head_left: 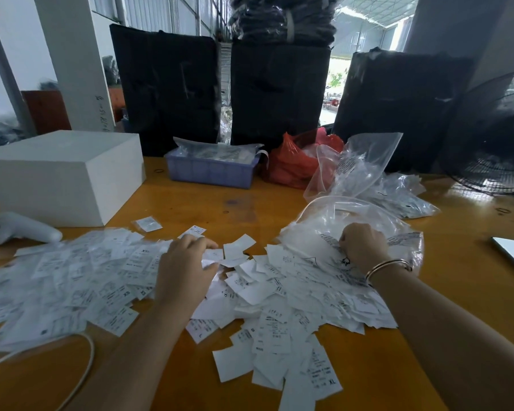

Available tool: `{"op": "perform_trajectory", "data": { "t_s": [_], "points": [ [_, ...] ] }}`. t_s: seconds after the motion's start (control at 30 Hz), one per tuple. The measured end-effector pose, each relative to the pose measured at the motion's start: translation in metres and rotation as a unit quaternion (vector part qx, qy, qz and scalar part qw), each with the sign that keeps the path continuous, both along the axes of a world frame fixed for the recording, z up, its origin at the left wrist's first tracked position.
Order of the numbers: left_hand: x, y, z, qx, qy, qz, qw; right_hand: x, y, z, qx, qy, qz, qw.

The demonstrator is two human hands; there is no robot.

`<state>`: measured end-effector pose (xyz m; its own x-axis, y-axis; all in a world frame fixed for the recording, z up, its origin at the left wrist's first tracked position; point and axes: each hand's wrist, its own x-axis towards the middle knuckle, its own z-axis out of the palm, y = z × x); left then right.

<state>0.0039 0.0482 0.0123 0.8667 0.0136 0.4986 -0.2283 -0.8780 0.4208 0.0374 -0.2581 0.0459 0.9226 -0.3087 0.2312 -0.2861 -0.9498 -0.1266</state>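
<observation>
Pressing labels (72, 277) | left grip (184, 271) released, flat | right grip (362, 247) grasping clear bag (318, 223) | white box (57, 173), blue crate (211, 172) behind

Glossy orange-brown wooden surface (208, 203), with reflections on its right part. Square white pillar (72, 63) at rear left, a broader grey pillar (457, 25) at rear right. Corrugated metal wall (161, 13) behind, translucent roof sheeting (377, 10) at upper right. Daylight enters from the rear right. A black-caged fan (499, 149) stands at the right edge. Tall black wrapped bundles (166, 90) line the far side.
</observation>
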Motion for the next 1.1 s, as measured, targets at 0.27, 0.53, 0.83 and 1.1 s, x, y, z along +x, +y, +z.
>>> {"op": "perform_trajectory", "data": {
  "t_s": [0.27,0.53,0.83,1.1],
  "points": [
    [-0.003,-0.008,-0.001,0.019,-0.035,-0.03,0.999,-0.002,-0.009,-0.002,0.163,-0.126,0.027,0.978],
    [-0.01,-0.02,-0.001,-0.009,-0.029,-0.162,0.986,0.001,-0.019,-0.002,0.311,-0.206,0.036,0.927],
    [-0.011,-0.024,-0.003,-0.053,0.006,-0.199,0.978,-0.031,0.026,0.02,0.502,-0.346,0.132,0.782],
    [-0.029,-0.037,0.005,-0.279,0.138,-0.302,0.901,-0.079,0.09,-0.014,0.564,-0.174,0.208,0.78]
  ]
}}
